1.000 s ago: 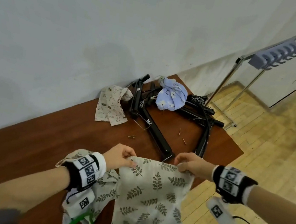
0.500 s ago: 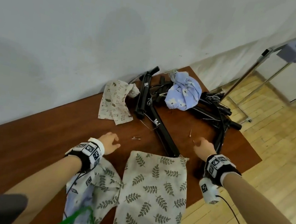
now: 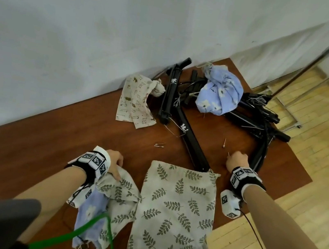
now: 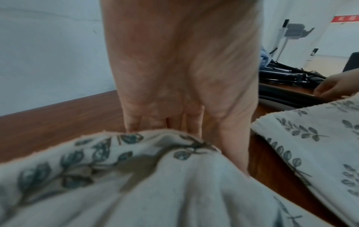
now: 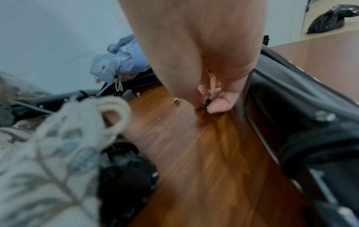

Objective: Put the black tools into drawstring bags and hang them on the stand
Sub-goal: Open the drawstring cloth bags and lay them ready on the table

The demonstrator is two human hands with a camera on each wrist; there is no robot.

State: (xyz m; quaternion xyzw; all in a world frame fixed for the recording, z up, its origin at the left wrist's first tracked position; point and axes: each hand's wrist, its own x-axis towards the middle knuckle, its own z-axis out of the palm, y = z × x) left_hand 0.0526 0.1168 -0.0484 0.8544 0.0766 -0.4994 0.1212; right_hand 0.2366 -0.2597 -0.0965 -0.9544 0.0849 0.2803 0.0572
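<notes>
A small pin (image 5: 204, 104) is pinched between the right hand (image 3: 236, 160) fingers (image 5: 219, 106) on the tabletop (image 3: 72, 131). The left hand (image 3: 114, 162) fingers are laid straight on a crumpled bag (image 3: 120, 195). The leaf-print bag (image 3: 176, 208), held up by both hands a second ago, has been released flat. The black tools (image 3: 191, 141) lie unbagged beyond it, so loading is judged pending.

No text, number or brand name is legible. Each of the black tools (image 3: 192, 148) carries a small white logo mark, too small to read. The wristbands (image 3: 93, 159) bear black-and-white square code markers, not characters. A red sign (image 4: 343, 19), high up beyond the black tools, shows pale characters, too blurred to read.
</notes>
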